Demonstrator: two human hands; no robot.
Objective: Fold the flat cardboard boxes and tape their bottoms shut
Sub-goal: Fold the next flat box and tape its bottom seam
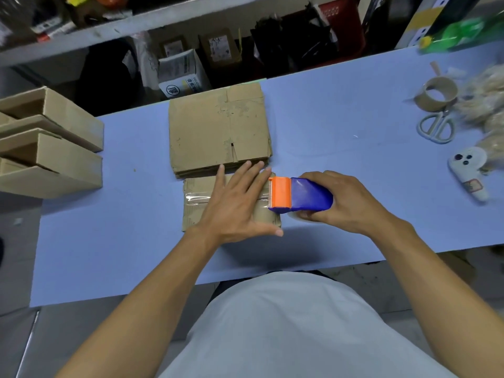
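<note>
On the pale blue worktop (341,110), a small folded brown cardboard box (195,211) sat bottom-up just in front of the person, close against a stack of flat brown cardboard blanks (215,126) lying behind it. The left hand (240,203) lay flat on the box with its fingers (252,170) spread wide, pinning the flaps down. The right hand (346,200) was wrapped around a blue and orange handheld tape dispenser (297,196), whose orange end met the right edge of the box. A strip of clear tape (197,199) already ran along the seam, showing at the left of the palm and again by the dispenser.

The step looked like the finish of a seam, with the cut still to come. The main risk was a bad cut: if the dispenser was pulled away at a shallow angle, the tape might stretch or lift off rather than sever. If the left hand eased off early, the light box might slide or tip with the pull, and the flaps could spring up under the tape. The fingertips also lay close to the cutting end.

Three open-topped finished cardboard boxes (51,148) stood well apart at the left.
</note>
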